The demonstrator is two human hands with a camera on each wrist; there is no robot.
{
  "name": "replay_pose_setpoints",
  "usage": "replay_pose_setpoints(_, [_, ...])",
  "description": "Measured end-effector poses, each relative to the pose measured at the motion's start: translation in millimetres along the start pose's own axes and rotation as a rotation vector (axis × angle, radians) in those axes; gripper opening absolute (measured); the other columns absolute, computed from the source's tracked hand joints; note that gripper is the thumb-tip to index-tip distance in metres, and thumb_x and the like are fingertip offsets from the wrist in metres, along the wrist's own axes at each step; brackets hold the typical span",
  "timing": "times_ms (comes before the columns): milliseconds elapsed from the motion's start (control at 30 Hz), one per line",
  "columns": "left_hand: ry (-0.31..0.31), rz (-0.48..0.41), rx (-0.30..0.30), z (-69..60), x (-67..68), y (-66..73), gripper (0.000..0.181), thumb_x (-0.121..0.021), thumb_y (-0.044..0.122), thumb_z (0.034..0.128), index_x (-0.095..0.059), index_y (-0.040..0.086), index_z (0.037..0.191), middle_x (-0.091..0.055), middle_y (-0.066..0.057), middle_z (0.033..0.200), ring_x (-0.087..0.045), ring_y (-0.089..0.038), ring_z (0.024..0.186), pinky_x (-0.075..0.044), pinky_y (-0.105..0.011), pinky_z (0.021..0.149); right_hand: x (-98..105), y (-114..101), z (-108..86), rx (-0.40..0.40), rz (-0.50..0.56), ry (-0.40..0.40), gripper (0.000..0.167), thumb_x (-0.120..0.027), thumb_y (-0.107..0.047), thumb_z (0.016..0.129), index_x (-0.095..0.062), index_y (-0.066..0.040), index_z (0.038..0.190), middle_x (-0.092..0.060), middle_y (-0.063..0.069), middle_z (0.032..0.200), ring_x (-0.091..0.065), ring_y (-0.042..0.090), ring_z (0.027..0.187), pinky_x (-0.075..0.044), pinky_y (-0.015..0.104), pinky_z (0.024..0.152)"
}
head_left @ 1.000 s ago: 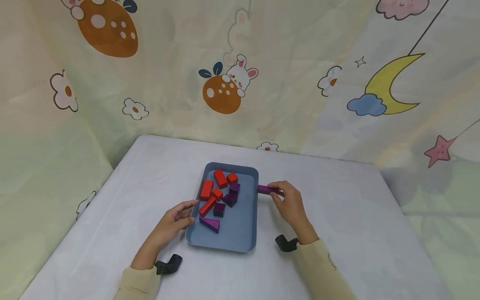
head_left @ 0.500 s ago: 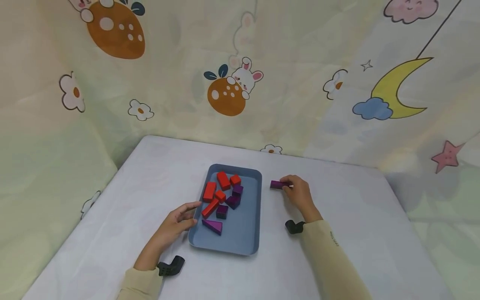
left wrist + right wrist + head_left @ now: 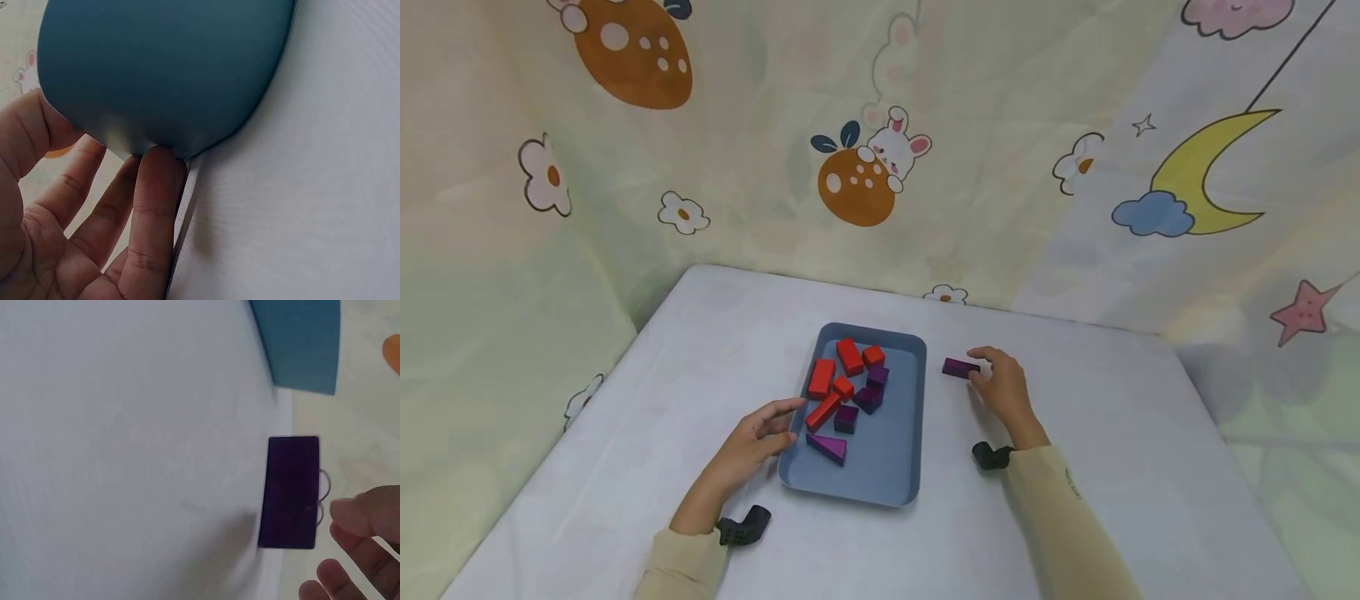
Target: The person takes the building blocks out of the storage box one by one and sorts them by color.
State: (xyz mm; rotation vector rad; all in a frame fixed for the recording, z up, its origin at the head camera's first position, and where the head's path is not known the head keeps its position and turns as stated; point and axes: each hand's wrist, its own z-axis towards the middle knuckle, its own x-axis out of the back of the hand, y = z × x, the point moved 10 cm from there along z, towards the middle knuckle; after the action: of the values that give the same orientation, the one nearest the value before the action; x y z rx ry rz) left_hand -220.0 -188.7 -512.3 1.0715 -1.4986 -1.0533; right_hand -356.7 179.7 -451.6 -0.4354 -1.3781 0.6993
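A blue-grey tray (image 3: 880, 467) stands mid-table, holding several red and purple wooden blocks. My left hand (image 3: 757, 437) rests against the tray's left side. In the left wrist view, its fingertips (image 3: 156, 169) touch the outside of the tray wall (image 3: 169, 75). To the right of the tray, a purple rectangular block (image 3: 958, 367) lies on the white cloth. My right hand (image 3: 1002, 390) is beside that block's right end with thumb and fingers spread apart. The right wrist view has the purple block (image 3: 290, 494) just off the thumb tip, with a gap showing.
Inside the tray, red blocks (image 3: 822, 378) lie toward the left and back, with a purple triangular block (image 3: 827, 448) at the front left. A patterned curtain (image 3: 737, 150) hangs behind and beside the white table (image 3: 1060, 375). Both wrists carry black camera mounts (image 3: 745, 527).
My right hand has carried the purple block rightward and away from the tray, set it on the cloth and let go of it. My left hand stays at the tray's side.
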Motion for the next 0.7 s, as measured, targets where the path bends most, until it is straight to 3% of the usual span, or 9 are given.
replay_pose_setpoints(167, [0.007,0.009,0.006,0.0,1.1,-0.4,0.052,-0.065,0.007,0.1035,-0.058,0.008,0.155,-0.048,-0.021,0.165,-0.05,-0.048,0.146,-0.051,-0.059,0.109,2,-17,-11.7,0.022,0.041,0.042,0.03,-0.068,0.004,0.1,-0.071,0.005,0.129,-0.068,0.029,0.137,-0.063,0.051,0.128,-0.049,0.059,0.11])
replay_pose_setpoints(333, [0.009,0.009,0.011,0.4,0.8,-1.5,0.052,-0.066,0.008,0.1037,-0.058,0.009,0.155,-0.048,-0.021,0.165,-0.05,-0.049,0.146,-0.052,-0.059,0.108,-6,-42,-24.7,0.07,0.12,0.029,0.026,-0.07,0.006,0.098,-0.071,0.008,0.124,-0.072,0.026,0.126,-0.068,0.043,0.121,-0.052,0.054,0.108])
replay_pose_setpoints(533, [0.002,0.007,0.003,0.6,1.0,-1.5,0.052,-0.066,0.008,0.1038,-0.057,0.009,0.156,-0.047,-0.021,0.166,-0.048,-0.049,0.147,-0.05,-0.06,0.109,-23,-76,-40.4,0.121,0.213,-0.048,0.027,-0.076,0.006,0.096,-0.072,0.008,0.122,-0.074,0.024,0.123,-0.071,0.042,0.117,-0.058,0.051,0.1])
replay_pose_setpoints(700, [0.0,0.009,0.008,0.7,1.1,-2.1,0.053,-0.066,0.008,0.1036,-0.057,0.01,0.156,-0.046,-0.02,0.166,-0.047,-0.05,0.148,-0.051,-0.06,0.108,-45,-94,-46.6,0.117,0.244,-0.15,0.032,-0.079,0.004,0.094,-0.071,0.007,0.125,-0.073,0.024,0.124,-0.073,0.038,0.114,-0.059,0.045,0.098])
